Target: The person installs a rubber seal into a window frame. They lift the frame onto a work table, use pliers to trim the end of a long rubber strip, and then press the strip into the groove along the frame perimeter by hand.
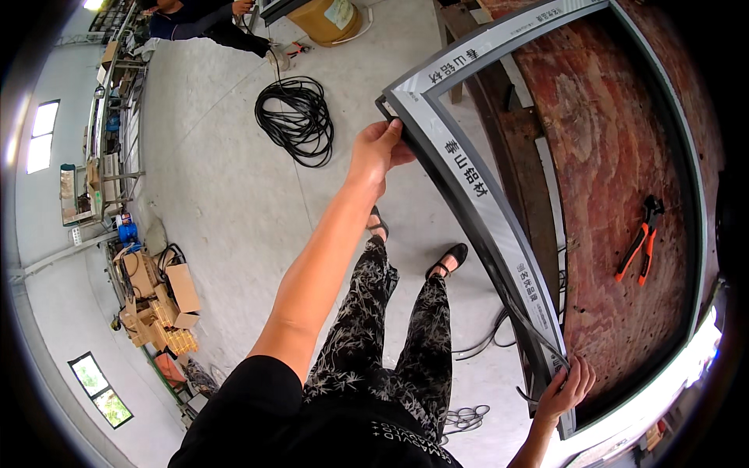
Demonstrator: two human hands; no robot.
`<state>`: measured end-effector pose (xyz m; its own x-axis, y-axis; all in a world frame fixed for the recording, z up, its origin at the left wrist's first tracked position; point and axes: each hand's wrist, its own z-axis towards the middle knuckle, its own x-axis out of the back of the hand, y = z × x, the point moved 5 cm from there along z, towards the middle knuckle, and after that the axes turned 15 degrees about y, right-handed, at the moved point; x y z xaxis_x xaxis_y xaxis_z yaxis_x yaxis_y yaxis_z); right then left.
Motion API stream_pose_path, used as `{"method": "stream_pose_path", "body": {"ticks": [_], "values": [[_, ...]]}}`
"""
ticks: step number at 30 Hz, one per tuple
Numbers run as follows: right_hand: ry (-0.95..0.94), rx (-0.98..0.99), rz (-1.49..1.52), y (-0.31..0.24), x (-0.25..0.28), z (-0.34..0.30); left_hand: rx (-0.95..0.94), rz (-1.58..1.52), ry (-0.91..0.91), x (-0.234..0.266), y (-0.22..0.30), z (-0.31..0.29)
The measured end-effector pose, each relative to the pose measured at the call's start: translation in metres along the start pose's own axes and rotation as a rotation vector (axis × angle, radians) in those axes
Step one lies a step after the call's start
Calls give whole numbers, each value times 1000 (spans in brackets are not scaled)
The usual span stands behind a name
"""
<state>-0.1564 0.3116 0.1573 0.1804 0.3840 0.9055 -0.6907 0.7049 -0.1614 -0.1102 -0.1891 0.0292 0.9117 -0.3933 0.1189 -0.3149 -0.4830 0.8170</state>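
Note:
A grey metal window frame (499, 222) with printed white film lies on a reddish wooden board, its near side jutting past the board's edge. My left hand (380, 154) pinches the frame's outer edge close to the far left corner, thumb on top and fingers partly hidden below. At the near right corner my right hand (567, 388) is closed, fingers curled around a thin black strip (538, 337) that runs along the frame side. Inside the frame, a pair of pliers (638, 246) with orange and black handles rests on the board.
The wooden board (593, 156) sits on dark timber supports (511, 148). A coil of black cable (296, 121) lies on the concrete floor. Beyond it are a yellow bucket (328, 19) and another person (207, 22). Cardboard boxes (160, 296) and shelving line the left wall.

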Motion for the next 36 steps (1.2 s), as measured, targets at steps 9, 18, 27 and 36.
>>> {"method": "stream_pose_path", "body": {"ticks": [9, 18, 27, 36], "values": [[-89, -333, 230, -32, -39, 25, 15, -7, -50, -32, 48, 64], [-28, -327, 284, -46, -38, 39, 26, 41, -42, -46, 51, 63], [-49, -349, 280, -40, -40, 35, -35, 138, -120, -46, 33, 38], [147, -73, 166, -64, -20, 44, 23, 141, -197, -45, 21, 20]]}}
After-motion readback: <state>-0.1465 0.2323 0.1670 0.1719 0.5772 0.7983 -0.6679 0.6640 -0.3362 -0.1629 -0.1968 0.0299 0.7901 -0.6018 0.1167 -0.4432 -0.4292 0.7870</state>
